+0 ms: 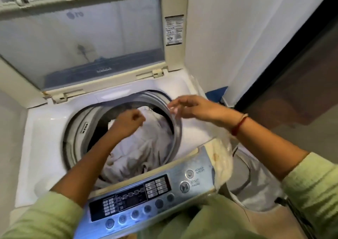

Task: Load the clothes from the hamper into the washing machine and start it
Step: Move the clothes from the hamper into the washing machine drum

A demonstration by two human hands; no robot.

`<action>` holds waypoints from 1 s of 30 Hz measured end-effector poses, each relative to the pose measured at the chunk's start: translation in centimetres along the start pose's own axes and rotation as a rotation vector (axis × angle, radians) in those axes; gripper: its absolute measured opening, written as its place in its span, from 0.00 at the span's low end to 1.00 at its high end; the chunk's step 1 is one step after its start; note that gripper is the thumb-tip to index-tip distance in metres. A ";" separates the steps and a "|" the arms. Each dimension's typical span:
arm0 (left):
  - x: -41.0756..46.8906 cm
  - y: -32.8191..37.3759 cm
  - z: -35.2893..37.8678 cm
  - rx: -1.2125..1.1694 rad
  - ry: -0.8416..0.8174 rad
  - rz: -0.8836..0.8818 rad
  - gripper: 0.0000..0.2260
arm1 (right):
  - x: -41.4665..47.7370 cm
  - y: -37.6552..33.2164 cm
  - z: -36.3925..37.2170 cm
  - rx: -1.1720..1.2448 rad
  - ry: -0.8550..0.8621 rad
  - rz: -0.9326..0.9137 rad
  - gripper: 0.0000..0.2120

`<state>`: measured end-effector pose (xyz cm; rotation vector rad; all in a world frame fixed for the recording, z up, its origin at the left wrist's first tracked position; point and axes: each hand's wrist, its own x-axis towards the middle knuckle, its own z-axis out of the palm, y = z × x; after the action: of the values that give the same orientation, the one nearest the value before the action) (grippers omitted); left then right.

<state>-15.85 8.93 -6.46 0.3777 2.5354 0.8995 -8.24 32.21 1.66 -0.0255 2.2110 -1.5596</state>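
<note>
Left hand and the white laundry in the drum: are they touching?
Touching. The head view shows the left hand closed into a fist, pressed into the white laundry inside the drum, with no gap visible.

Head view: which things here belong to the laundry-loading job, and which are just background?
Job:
- washing machine, lid raised
- white clothes in the drum
- left hand, closed on the clothes
- right hand, fingers spread above the drum rim
- control panel with start/pause button
- hamper, lower right

Background:
- label sticker on the lid frame
- white wall
- dark door at right
</note>
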 end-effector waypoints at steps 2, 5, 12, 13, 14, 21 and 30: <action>-1.7 6.4 -0.5 -0.106 0.096 0.182 0.05 | -3.8 -0.3 -3.0 0.099 0.070 -0.006 0.11; -4.1 16.0 1.2 -0.154 -0.130 0.424 0.05 | -9.9 1.4 -7.8 0.163 0.161 -0.003 0.13; -2.3 28.8 19.0 0.144 -0.846 0.392 0.07 | -20.8 13.7 -14.2 0.218 0.317 0.225 0.13; -1.4 29.4 22.4 0.172 -0.902 0.315 0.07 | -21.9 16.0 -14.7 0.238 0.347 0.267 0.11; -0.5 29.7 25.7 0.200 -0.928 0.252 0.06 | -22.9 18.6 -15.1 0.269 0.389 0.309 0.10; 2.9 22.7 45.2 0.501 -0.835 0.077 0.13 | -23.9 38.3 -13.0 0.457 0.673 0.614 0.09; 4.1 9.2 65.3 0.531 -1.095 -0.123 0.20 | -17.3 65.2 -3.0 0.656 0.614 0.935 0.08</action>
<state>12.44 52.28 -47.47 0.6368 1.6670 -0.1019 21.25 63.27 -50.50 1.5924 1.4878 -1.6860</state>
